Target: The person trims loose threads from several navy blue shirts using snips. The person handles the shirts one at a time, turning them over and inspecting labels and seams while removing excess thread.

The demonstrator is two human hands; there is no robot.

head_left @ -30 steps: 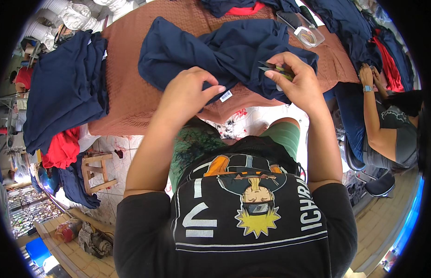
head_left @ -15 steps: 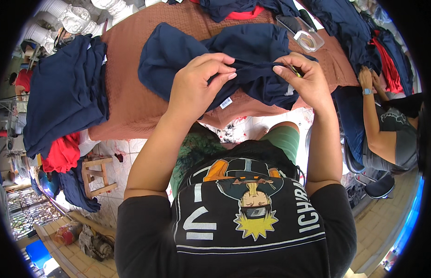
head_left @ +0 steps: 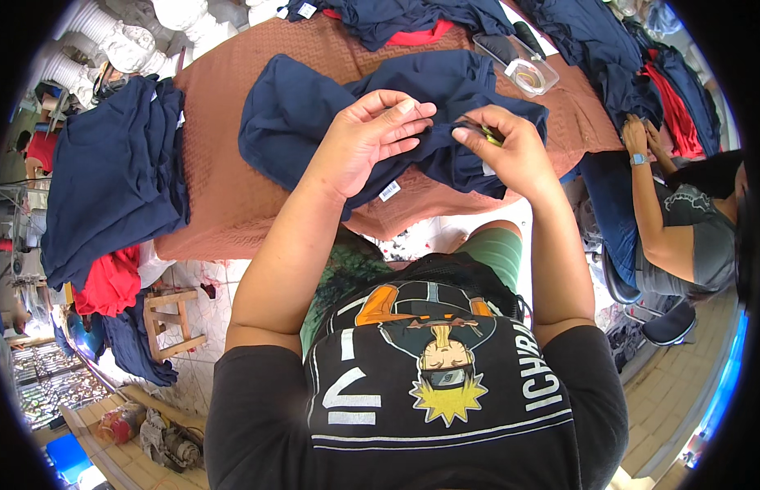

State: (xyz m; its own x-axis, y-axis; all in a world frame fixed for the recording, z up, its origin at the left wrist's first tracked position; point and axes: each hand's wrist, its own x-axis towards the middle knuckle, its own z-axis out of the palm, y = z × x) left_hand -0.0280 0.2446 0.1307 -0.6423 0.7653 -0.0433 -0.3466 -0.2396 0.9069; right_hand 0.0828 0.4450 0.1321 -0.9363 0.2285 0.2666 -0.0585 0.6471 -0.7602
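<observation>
A dark navy garment [head_left: 294, 110] lies bunched in front of me, with a white tag [head_left: 389, 190] showing near its lower edge. My left hand [head_left: 376, 135] is lifted over its middle, fingers stretched and parted, with nothing visible in them. A fold of the cloth is pinched between thumb and fingers of my right hand [head_left: 510, 151]. Tucked in that same hand is a small tool with yellow on it [head_left: 492, 137], mostly hidden by the fingers, so its kind cannot be made out.
A brown textured cloth [head_left: 220, 106] covers the table. Navy garments are stacked [head_left: 114, 163] at the left, above red cloth [head_left: 110, 282]. A clear plastic box [head_left: 531, 75] sits at the back right. Another person's hands [head_left: 641, 135] handle navy clothing at the far right.
My left hand has let go of the cloth and opened, its palm turning up. My right hand has moved left and slightly down, still gripping the garment.
</observation>
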